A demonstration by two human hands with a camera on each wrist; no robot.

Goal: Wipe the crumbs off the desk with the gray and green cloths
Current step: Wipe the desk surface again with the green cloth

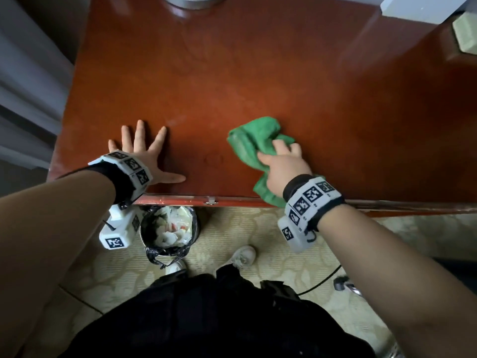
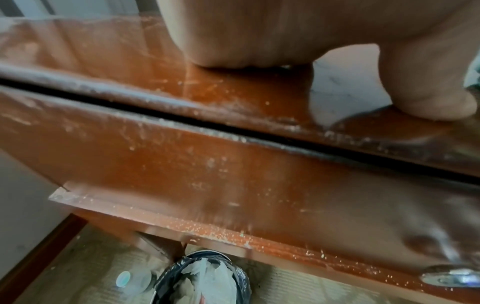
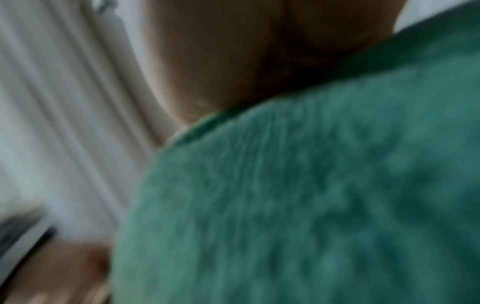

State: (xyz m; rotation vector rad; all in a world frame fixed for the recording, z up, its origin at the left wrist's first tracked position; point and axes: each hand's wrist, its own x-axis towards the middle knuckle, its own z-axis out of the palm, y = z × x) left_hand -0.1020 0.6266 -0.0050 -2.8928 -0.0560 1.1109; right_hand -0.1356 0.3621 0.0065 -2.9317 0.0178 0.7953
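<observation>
Red-brown desk (image 1: 258,81), left hand (image 1: 144,156) flat, right hand (image 1: 284,166) seemingly clutching green cloth (image 1: 247,143).

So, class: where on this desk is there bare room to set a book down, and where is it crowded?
Free: the broad desk top between the metal base at the back and both hands. Also the strip between the flat left hand and the green cloth. Crowded: the front right edge, where the right hand grips the cloth.

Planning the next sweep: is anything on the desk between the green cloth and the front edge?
Nothing visible: the crumpled green cloth, held by the right hand, already overhangs the red-brown wooden desk edge.
</observation>
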